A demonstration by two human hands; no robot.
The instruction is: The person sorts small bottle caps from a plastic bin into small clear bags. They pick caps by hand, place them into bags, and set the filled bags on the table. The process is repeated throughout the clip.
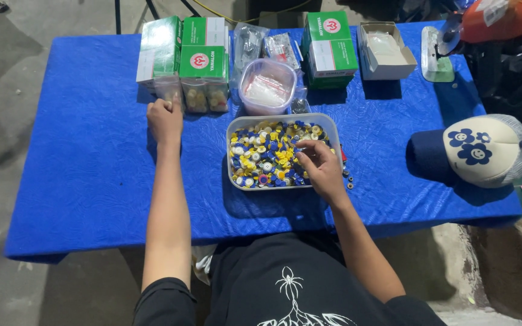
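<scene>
We work seated at the near edge of the table (92, 181), which carries a blue cloth. Just inside that edge, at its middle, sits the clear plastic tray (234, 130), filled with small caps (261, 158) in yellow, blue and white. Our right hand (318, 166) rests over the right part of the tray, fingertips pinched narrowly among the caps; we cannot tell whether one is actually gripped. We judge these caps to be light, rigid and smooth, so they will slide and scatter readily; we take each by its rim between thumb and forefinger. A few loose pieces lie on the cloth just beside the tray's right wall. Our left hand (164, 118) lies further in, to the left of the tray, closed into a fist, knuckles touching a small clear packet (169, 90) at the foot of the green boxes (182, 51). Near the right edge rests a cap with flower faces (484, 148). Behind the tray stands a round clear tub (267, 84), then further bags and boxes along the far edge, including an open white box (385, 51). The cloth is soft and slightly wrinkled. The floor around is bare grey concrete.
</scene>
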